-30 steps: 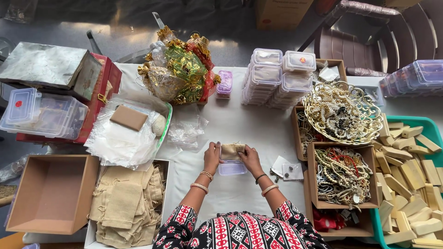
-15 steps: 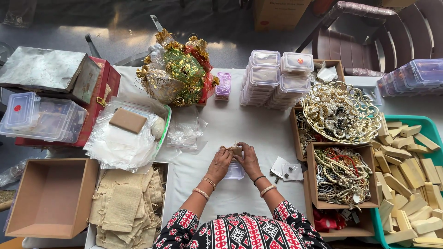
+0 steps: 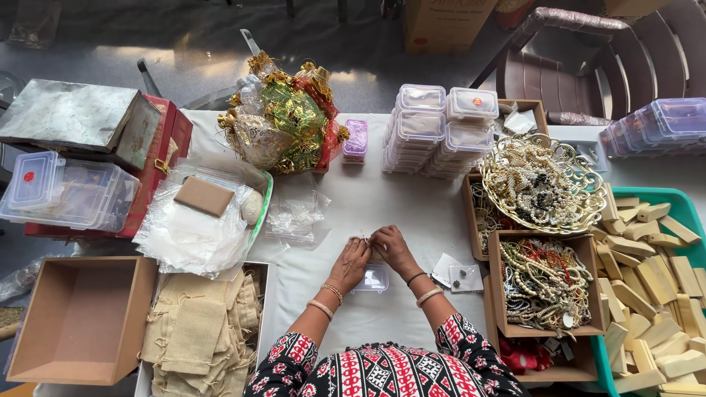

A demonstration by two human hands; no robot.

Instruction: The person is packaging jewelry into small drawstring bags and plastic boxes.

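Observation:
My left hand (image 3: 351,262) and my right hand (image 3: 391,248) meet fingertip to fingertip over the white table (image 3: 368,191). Together they pinch a small pale item (image 3: 365,238) that is too tiny to identify. Just below the hands a small clear plastic box (image 3: 375,279) lies on the table, partly hidden by my left hand. Both wrists wear bangles. Two small cards with earrings (image 3: 457,273) lie just right of my right wrist.
Stacks of clear lidded boxes (image 3: 434,129) and a wrapped gift hamper (image 3: 283,121) stand at the back. A gold wire basket of beads (image 3: 540,184), a cardboard box of necklaces (image 3: 544,283) and a teal tray of wooden blocks (image 3: 662,287) fill the right. Burlap pouches (image 3: 198,338) and an empty carton (image 3: 73,316) are at the left.
A second ago my hands held a small beige pouch higher up. They dropped to the clear box and now pinch a tiny item above it; the pouch is out of sight.

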